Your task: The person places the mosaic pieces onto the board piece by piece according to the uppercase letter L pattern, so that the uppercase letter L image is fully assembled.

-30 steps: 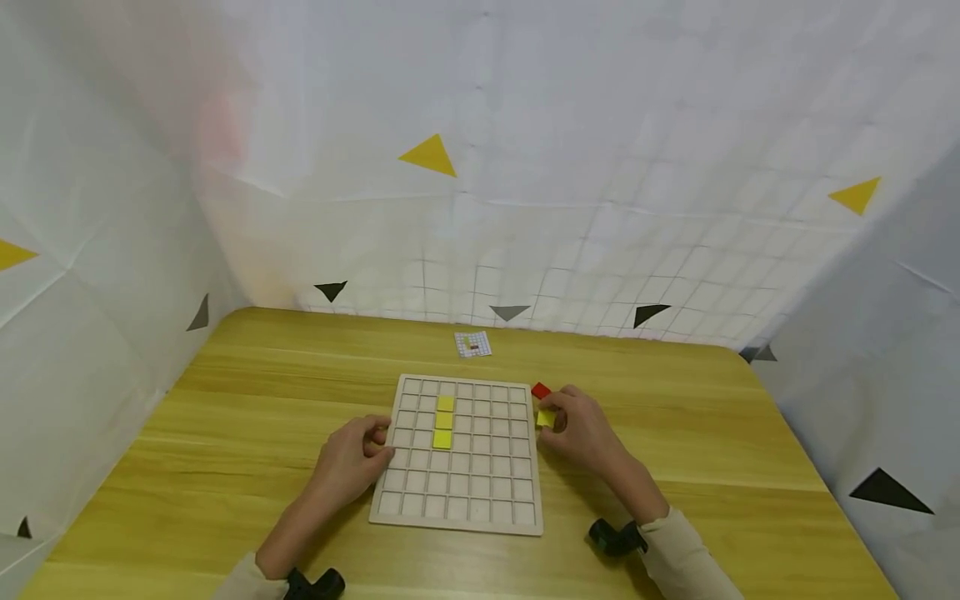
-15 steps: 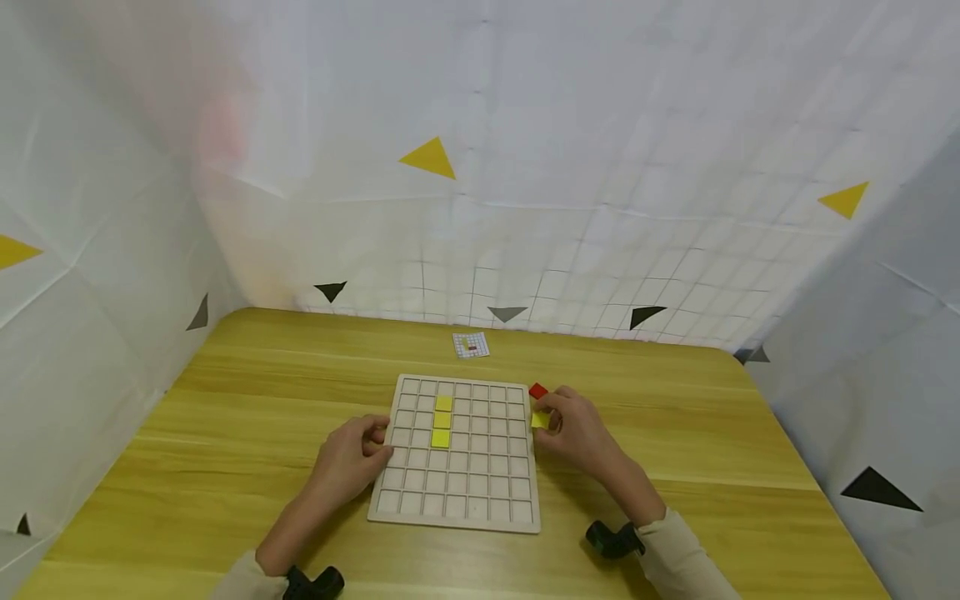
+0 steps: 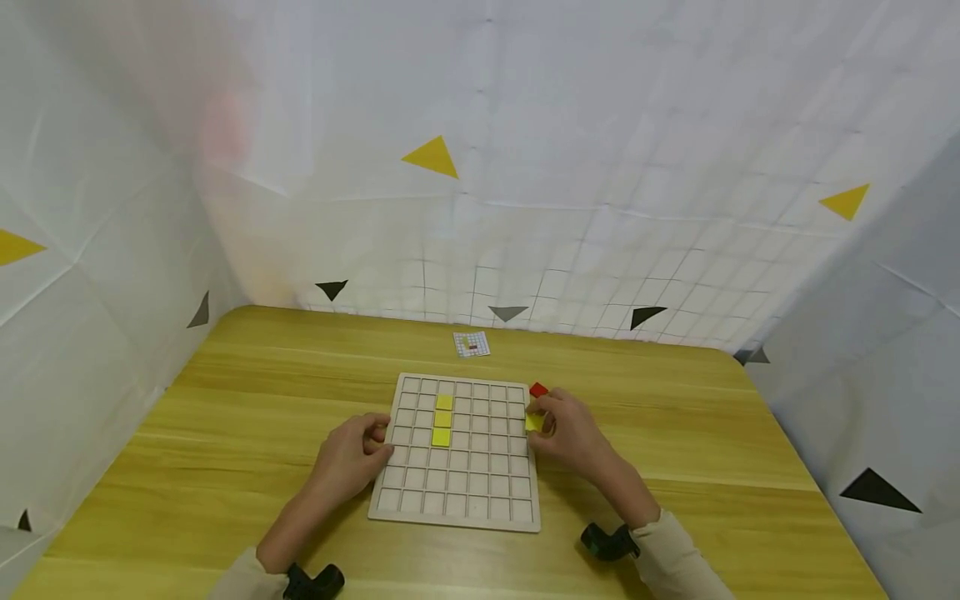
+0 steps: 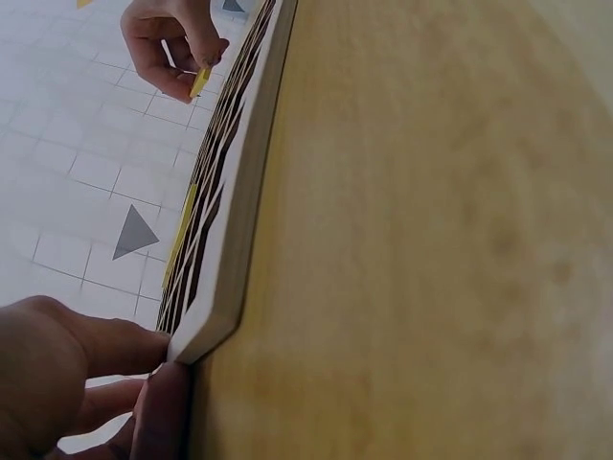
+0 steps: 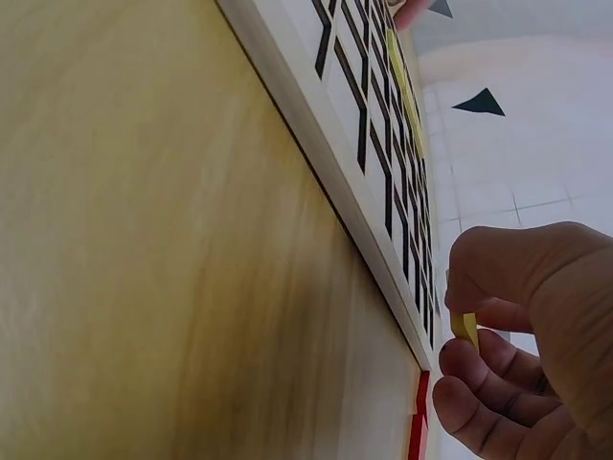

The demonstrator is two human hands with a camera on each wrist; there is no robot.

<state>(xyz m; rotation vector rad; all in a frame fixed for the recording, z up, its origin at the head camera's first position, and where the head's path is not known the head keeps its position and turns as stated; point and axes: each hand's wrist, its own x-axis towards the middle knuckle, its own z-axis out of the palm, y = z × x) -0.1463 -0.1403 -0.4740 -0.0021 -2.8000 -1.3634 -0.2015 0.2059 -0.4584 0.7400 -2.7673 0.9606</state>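
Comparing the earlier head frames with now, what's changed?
The right hand has moved slightly left, carrying its pinched yellow tile from beside the board to overlap its right edge in the head view. No grasp or release shows. Unchanged: left hand at the board's left edge, yellow column on the grid, red piece beyond the right hand.

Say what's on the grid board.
Three yellow tiles, in one column on the grid board. A fourth tile, in the right hand's grip, overlaps the board's right edge in the head view. Whatever lies beneath those three is covered.
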